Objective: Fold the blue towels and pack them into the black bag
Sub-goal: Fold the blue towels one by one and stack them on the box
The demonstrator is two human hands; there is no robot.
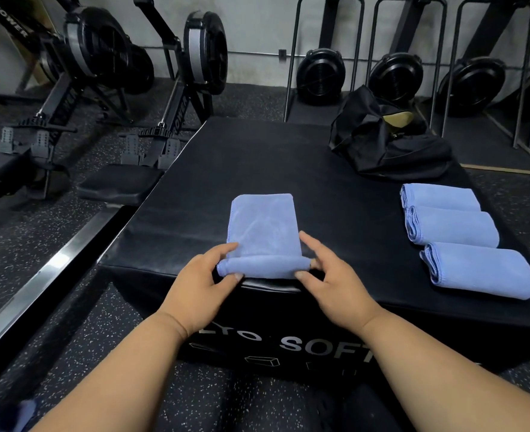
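A blue towel (265, 227) lies lengthwise on the black soft box (257, 163), its near end rolled into a small tube at the box's front edge. My left hand (201, 283) pinches the left end of that roll. My right hand (332, 275) pinches the right end, fingers curled over it. Three folded blue towels lie in a row on the right: far (441, 197), middle (453, 227), near (481, 269). The black bag (382, 141) sits crumpled and open at the box's far right corner.
Rowing machines (95, 57) stand on the speckled rubber floor to the left, one rail (54, 272) running close beside the box. More black fan machines (321, 74) in metal frames line the back wall behind the bag.
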